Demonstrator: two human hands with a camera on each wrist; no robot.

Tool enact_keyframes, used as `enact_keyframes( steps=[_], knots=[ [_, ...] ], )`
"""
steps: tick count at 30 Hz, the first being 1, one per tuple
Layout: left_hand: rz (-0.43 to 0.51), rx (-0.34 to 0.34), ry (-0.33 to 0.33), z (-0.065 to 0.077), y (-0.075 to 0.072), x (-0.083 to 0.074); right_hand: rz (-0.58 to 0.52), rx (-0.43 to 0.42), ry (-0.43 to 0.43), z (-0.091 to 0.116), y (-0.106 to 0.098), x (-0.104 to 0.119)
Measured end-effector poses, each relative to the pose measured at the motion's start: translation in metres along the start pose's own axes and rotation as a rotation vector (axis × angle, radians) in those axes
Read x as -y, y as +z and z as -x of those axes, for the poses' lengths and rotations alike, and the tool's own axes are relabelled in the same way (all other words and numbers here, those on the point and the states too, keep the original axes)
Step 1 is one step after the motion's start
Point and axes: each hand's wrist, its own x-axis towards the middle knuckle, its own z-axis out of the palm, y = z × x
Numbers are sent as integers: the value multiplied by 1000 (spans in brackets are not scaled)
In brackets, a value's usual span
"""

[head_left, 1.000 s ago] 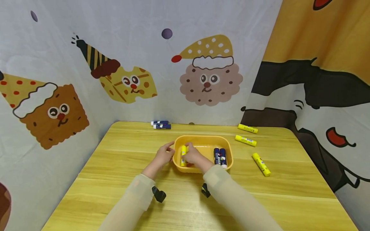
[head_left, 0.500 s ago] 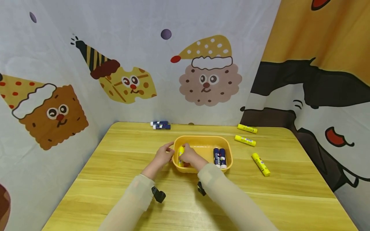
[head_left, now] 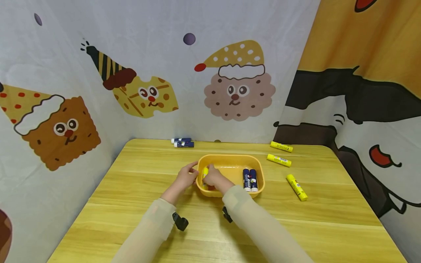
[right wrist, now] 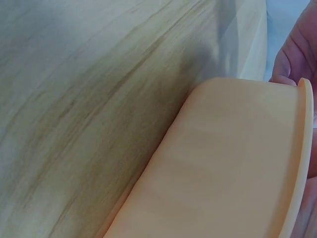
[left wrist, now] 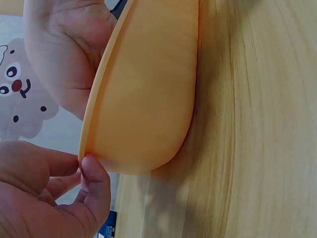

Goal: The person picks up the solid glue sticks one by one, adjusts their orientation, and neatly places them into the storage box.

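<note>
Okay, your left hand has the orange-yellow tub by the left end, thumb and finger pinching its rim, clear as day from the left wrist. Down inside goes the action: your right hand is gripping a yellow stick beside the tub's left wall, the fingers covering its middle; whether it touches the floor, you can't tell from these views. Across at the tub's right end, two dark blue sticks lie side by side, white ends towards you. Outside on the table, three more yellow sticks sit apart on the right, and another blue pair lies together at the far left edge.
</note>
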Motion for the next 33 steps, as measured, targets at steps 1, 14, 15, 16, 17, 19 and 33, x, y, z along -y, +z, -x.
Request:
enact_keyframes(
  steps=[1,14,15,16,17,19,33],
  knots=[
    [1,1,-1,0,0,0,4,-3,-6,0,0,0],
    [6,4,-8,0,-1,-1,53,9,-67,-4,0,-3],
    [3,5,-8,0,-1,-1,61,10,-68,-5,1,-3],
    [4,4,-9,0,-1,-1,72,8,-70,-5,1,-3],
    [3,3,-9,0,-2,-1,84,5,-69,-6,1,-3],
    [-1,3,-9,0,-2,-1,105,-1,-69,-7,2,-3],
    [4,13,-17,-1,0,1,164,-16,-85,-2,-13,-5]
  ],
)
